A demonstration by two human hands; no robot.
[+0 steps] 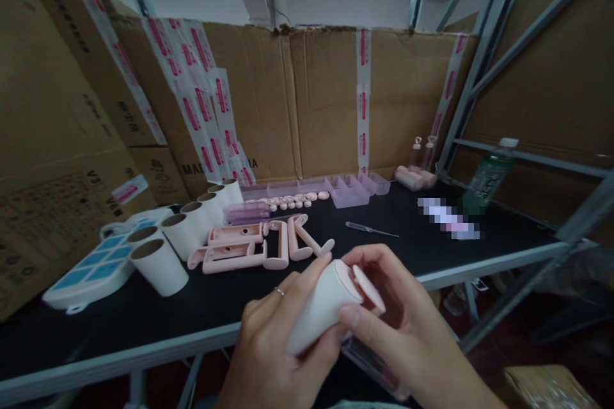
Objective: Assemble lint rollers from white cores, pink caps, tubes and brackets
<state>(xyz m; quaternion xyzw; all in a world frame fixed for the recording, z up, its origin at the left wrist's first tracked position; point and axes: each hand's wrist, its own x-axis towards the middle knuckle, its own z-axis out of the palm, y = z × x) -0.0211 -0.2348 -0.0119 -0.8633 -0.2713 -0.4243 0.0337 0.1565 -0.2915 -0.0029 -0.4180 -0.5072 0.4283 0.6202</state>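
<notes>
Both your hands meet on one white roll (322, 308) just past the table (144, 345) edge: your left hand (268, 348) wraps its body, fingers closed around it, while your right hand (407, 326) pinches a pink cap (368, 287) at its end (thumb underneath). Pink frames (240, 249) and more rolls (187, 230) lie beyond.

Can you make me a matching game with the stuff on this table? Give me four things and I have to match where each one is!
Things:
1. white roll with pink cap
2. screwdriver
3. green bottle
4. power strip

Places:
A. far left end of the table
B. held in both hands
C. lying alone on the black mat, mid table
D. standing at the right, by the metal frame

Pairs: 1-B, 2-C, 3-D, 4-A
</notes>
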